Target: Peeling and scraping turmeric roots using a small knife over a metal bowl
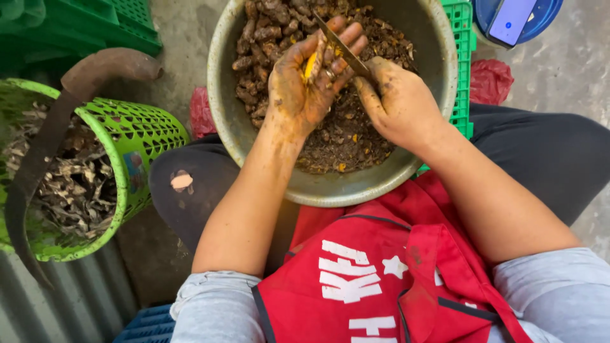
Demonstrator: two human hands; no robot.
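— Head view first: what do the hands have?

— The left hand (305,82) is cupped, fingers closed round a small root (311,63) showing bright yellow flesh. The right hand (400,105) is clamped on the handle of a knife (340,47), its thin blade lying across the left fingertips, touching the root. Both hands are smeared with brown dirt and yellow stain.

— And where is that?

— Right above a big dull metal bowl (254,152) resting on the person's lap, filled with knobbly brown roots (267,32) at the far side and crumbly peelings (343,136) nearer.

— Any labels or packages?

— A red apron (381,267) with white block lettering and a star on the chest. A small coloured sticker sits on the side of a green plastic mesh basket (140,133) to the left, which holds dry brownish scraps.

— What's around it?

— A long, curved, rusty blade (44,146) lies across the basket's rim. Green plastic crates (95,25) stand behind — another one pokes out right of the bowl. Red plastic bags (490,81) lie on the concrete floor, and a phone (511,19) rests on a blue round lid at top right.
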